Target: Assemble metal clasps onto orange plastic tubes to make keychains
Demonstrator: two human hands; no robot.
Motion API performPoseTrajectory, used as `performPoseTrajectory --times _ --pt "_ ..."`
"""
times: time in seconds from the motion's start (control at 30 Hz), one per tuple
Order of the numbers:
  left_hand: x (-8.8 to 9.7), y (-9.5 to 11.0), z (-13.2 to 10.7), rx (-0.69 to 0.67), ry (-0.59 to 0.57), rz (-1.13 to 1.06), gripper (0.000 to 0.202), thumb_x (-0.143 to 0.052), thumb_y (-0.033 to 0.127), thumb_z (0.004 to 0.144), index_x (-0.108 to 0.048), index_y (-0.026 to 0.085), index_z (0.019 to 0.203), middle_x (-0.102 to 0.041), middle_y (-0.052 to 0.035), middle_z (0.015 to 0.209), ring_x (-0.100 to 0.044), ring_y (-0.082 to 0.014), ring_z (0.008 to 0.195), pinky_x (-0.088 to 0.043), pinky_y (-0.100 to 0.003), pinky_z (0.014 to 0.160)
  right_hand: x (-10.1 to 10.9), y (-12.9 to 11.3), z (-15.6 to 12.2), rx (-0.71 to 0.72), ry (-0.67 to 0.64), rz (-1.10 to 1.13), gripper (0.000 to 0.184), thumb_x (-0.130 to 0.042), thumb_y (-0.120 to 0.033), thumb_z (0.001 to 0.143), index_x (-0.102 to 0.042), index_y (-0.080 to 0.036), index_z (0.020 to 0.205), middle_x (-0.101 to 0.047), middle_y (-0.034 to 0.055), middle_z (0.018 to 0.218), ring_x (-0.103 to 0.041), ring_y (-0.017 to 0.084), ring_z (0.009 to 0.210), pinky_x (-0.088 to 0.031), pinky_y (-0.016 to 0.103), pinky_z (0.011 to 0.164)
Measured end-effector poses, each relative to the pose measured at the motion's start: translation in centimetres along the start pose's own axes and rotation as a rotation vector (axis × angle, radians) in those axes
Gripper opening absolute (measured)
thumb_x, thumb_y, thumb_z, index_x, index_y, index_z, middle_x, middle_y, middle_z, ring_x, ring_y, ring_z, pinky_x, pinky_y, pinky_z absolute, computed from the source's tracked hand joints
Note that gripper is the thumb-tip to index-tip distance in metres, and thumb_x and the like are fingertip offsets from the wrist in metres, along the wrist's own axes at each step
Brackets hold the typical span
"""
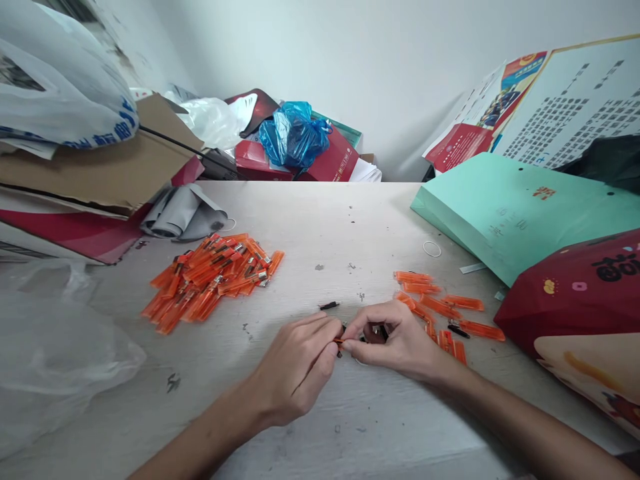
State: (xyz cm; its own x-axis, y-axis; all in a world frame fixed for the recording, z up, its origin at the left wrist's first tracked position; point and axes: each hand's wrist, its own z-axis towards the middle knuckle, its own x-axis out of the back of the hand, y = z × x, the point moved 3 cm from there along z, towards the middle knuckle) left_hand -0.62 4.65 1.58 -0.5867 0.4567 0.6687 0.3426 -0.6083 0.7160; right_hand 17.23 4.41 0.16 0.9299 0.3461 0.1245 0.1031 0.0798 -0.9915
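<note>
My left hand [300, 367] and my right hand [393, 337] meet over the middle of the table. Between their fingertips a small orange plastic piece [339, 341] is pinched from both sides; most of it is hidden by the fingers. Some dark bits show under and behind my right fingers, too covered to name. Just beyond the hands lies a small black part [329, 306]. To the left is a heap of flat orange plastic pieces [210, 277] with metal and black ends. Several more orange pieces [440, 307] lie scattered past my right hand, with a black part [459, 331] among them.
A clear plastic bag [60, 353] and stacked cardboard [100, 160] border the left. On the right stand a mint green paper bag [505, 213] and a red bag [575, 313]. A rubber band [432, 249] lies near the green bag. Behind the table sits a blue plastic bag [295, 133].
</note>
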Motion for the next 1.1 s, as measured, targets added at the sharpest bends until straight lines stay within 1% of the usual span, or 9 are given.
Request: performPoseTrajectory --times 0.1,0.23,0.4,0.6,0.7,0.8,0.87,1.1 --pt "-0.07 0.04 0.0 -0.017 -0.001 0.03 0.024 -0.03 0.016 0.101 -0.037 0.021 0.079 -0.047 0.0005 0.073 -0.041 -0.0168 0.066 -0.032 -0.033 0.067 0.02 0.02 -0.01 0.044 -0.005 -0.044 0.003 -0.078 -0.015 0.079 -0.078 -0.017 0.078 -0.07 -0.0015 0.069 -0.049 0.007 0.057 -0.04 0.019 0.053" --pt "-0.18 0.01 0.02 -0.026 0.0 0.075 0.022 -0.031 0.016 0.1 -0.038 0.02 0.08 -0.048 0.0 0.074 -0.041 -0.0169 0.066 -0.032 -0.033 0.066 0.08 0.03 0.07 0.111 -0.014 -0.083 0.003 -0.077 -0.015 0.08 -0.076 -0.018 0.079 -0.071 -0.0021 0.07 -0.052 0.006 0.057 -0.043 0.019 0.055" --pt "-0.16 0.07 -0.01 -0.044 0.011 0.1 0.021 -0.031 0.015 0.099 -0.04 0.02 0.08 -0.05 -0.0007 0.074 -0.042 -0.0176 0.067 -0.033 -0.033 0.066 0.09 -0.07 -0.04 0.158 -0.019 -0.113 0.004 -0.077 -0.014 0.08 -0.075 -0.017 0.08 -0.071 -0.0024 0.072 -0.055 0.006 0.059 -0.045 0.018 0.057" --pt "-0.22 -0.04 0.01 -0.05 0.044 0.119 0.022 -0.031 0.015 0.098 -0.04 0.02 0.078 -0.05 -0.0008 0.072 -0.042 -0.0173 0.065 -0.033 -0.034 0.065 0.01 -0.17 -0.16 0.203 -0.007 -0.131 0.006 -0.077 -0.013 0.081 -0.074 -0.017 0.08 -0.069 -0.0034 0.071 -0.054 0.005 0.058 -0.044 0.017 0.055" --pt "-0.3 -0.14 -0.02 -0.051 0.071 0.138 0.022 -0.032 0.015 0.097 -0.041 0.02 0.079 -0.05 -0.0011 0.071 -0.043 -0.0174 0.064 -0.033 -0.034 0.064 0.02 -0.14 -0.1 0.219 -0.002 -0.147 0.005 -0.077 -0.014 0.082 -0.075 -0.018 0.085 -0.07 -0.0027 0.074 -0.055 0.006 0.061 -0.044 0.018 0.056" --pt "-0.35 -0.13 -0.12 -0.065 0.08 0.149 0.02 -0.033 0.016 0.097 -0.043 0.02 0.079 -0.051 -0.0014 0.071 -0.043 -0.0176 0.064 -0.032 -0.034 0.063 0.04 -0.25 -0.1 0.271 -0.017 -0.153 0.007 -0.077 -0.017 0.085 -0.077 -0.019 0.091 -0.072 -0.0014 0.079 -0.057 0.007 0.063 -0.047 0.02 0.06" --pt "-0.38 -0.09 -0.18 -0.069 0.074 0.157 0.018 -0.035 0.017 0.095 -0.044 0.02 0.08 -0.051 -0.0018 0.071 -0.043 -0.0181 0.064 -0.032 -0.034 0.063 0.06 -0.37 -0.13 0.302 -0.025 -0.157 0.006 -0.076 -0.018 0.086 -0.077 -0.019 0.092 -0.071 -0.0012 0.078 -0.056 0.008 0.063 -0.048 0.021 0.06" --pt "-0.45 0.22 -0.2 -0.067 0.07 0.188 0.013 -0.038 0.017 0.091 -0.043 0.02 0.079 -0.05 -0.0012 0.069 -0.042 -0.0178 0.062 -0.031 -0.034 0.061 0.15 -0.96 -0.21 0.297 -0.027 -0.186 0.001 -0.076 -0.019 0.086 -0.077 -0.019 0.086 -0.07 -0.0015 0.073 -0.056 0.009 0.061 -0.049 0.022 0.059"
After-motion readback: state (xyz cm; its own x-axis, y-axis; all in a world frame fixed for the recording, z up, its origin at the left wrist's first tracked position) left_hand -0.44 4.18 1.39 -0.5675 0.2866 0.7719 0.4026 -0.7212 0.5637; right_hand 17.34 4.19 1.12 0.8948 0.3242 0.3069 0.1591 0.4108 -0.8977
